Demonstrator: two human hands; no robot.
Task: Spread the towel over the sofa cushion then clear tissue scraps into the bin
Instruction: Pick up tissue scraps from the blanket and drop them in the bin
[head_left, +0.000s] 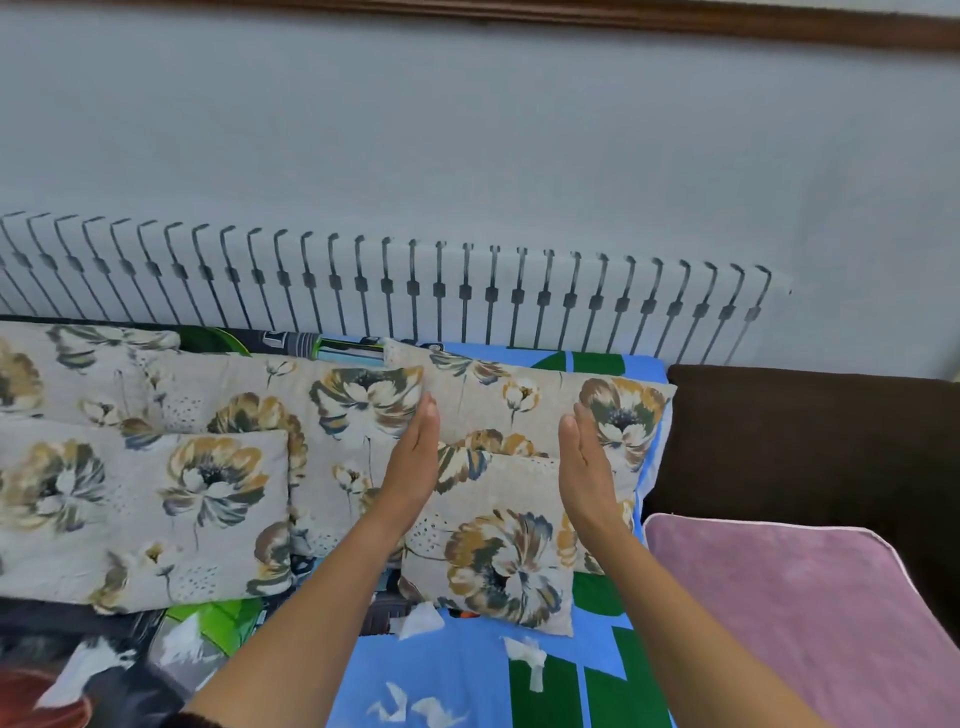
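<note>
While white tissue scraps (525, 656) lie on the blue sheet (457, 670), the left hand (413, 460) and right hand (584, 467) are flat, wide open, holding nothing.

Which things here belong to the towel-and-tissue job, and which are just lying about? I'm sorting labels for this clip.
Job:
pink towel
tissue scraps on the blue patterned sheet
left hand and right hand, both open and empty
No bin in view.

Lying about:
floral cushions
brown sofa back
radiator
</note>
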